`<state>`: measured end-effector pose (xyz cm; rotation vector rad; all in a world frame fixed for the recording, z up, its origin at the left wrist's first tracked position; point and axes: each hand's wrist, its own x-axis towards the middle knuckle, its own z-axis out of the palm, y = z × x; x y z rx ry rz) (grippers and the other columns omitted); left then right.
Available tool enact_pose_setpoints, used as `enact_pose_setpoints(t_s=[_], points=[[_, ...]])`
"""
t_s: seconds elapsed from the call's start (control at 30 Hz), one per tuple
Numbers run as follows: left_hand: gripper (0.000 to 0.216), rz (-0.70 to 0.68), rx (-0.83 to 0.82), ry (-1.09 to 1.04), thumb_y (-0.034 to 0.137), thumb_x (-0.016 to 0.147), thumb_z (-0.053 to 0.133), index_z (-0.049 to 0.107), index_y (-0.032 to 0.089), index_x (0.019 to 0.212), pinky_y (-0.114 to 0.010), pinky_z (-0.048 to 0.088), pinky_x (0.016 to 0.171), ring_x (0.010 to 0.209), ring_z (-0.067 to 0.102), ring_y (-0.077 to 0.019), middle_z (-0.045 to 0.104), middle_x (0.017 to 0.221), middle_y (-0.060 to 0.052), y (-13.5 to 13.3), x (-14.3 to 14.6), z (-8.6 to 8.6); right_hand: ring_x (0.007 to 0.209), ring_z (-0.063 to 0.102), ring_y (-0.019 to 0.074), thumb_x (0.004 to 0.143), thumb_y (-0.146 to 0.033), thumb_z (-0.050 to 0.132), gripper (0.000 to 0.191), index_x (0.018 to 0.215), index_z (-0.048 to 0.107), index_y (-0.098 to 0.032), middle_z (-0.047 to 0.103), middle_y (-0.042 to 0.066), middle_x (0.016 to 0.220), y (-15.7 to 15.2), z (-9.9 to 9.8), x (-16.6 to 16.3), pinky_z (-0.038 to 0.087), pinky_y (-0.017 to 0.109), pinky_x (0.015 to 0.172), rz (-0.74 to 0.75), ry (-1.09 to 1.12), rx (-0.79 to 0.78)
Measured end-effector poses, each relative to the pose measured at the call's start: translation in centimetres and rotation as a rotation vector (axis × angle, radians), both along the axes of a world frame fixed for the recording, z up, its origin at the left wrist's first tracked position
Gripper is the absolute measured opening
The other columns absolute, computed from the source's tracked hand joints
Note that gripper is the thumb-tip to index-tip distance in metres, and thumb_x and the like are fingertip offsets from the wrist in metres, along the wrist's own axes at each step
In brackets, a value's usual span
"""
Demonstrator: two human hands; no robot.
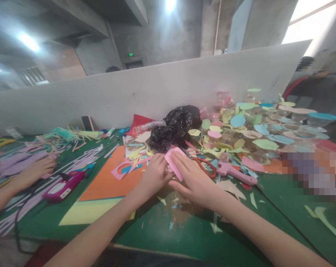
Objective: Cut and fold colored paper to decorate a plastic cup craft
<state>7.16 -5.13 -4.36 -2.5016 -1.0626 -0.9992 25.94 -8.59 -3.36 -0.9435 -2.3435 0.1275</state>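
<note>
One elongated pink paper piece (174, 163) under my right hand (195, 178), fingers straight, thumb apart; left hand (154, 172) curled beside it, pinch unclear.

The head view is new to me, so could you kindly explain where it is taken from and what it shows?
There is no machine here: a person works bare-handed, and a camera worn on the head looks forward and down. The left hand and right hand meet around a piece of pink paper; the right fingers lie over it, though the exact grip is partly hidden. On the green table lie an orange sheet, a pink glue gun and a black plastic bag. At the far left is another person's hand.
</note>
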Motion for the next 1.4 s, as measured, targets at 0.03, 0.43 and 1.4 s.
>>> enact_pose_setpoints(t_s=[0.03, 0.43, 1.4], points=[[0.014, 0.002, 0.001, -0.002, 0.020, 0.085, 0.059, 0.059, 0.016, 0.098, -0.038, 0.051, 0.076, 0.090, 0.055, -0.0235, 0.063, 0.094, -0.009, 0.00, 0.00, 0.01, 0.147, 0.016, 0.0289, 0.095, -0.050, 0.041, 0.073, 0.151, 0.026, -0.004, 0.023, 0.020, 0.157, 0.00, -0.01, 0.01, 0.024, 0.049, 0.118, 0.001, -0.008, -0.003], [0.011, 0.000, 0.044, 0.004, 0.020, 0.084, 0.061, 0.059, 0.015, 0.093, -0.038, 0.050, 0.074, 0.088, 0.054, -0.0241, 0.062, 0.090, -0.009, -0.06, -0.08, -0.15, 0.147, 0.016, 0.0267, 0.096, -0.048, 0.041, 0.070, 0.150, 0.028, -0.005, 0.024, 0.018, 0.158, -0.04, 0.35, 0.06, 0.023, 0.047, 0.119, 0.010, 0.004, -0.047], [0.013, 0.013, 0.017, 0.003, 0.020, 0.085, 0.057, 0.057, 0.016, 0.098, -0.038, 0.049, 0.077, 0.090, 0.053, -0.0238, 0.060, 0.092, -0.008, -0.53, 0.18, 0.27, 0.148, 0.014, 0.0260, 0.096, -0.049, 0.040, 0.071, 0.152, 0.025, -0.007, 0.021, 0.017, 0.159, -0.09, 0.43, 0.24, 0.021, 0.047, 0.119, 0.034, 0.057, -0.117]])
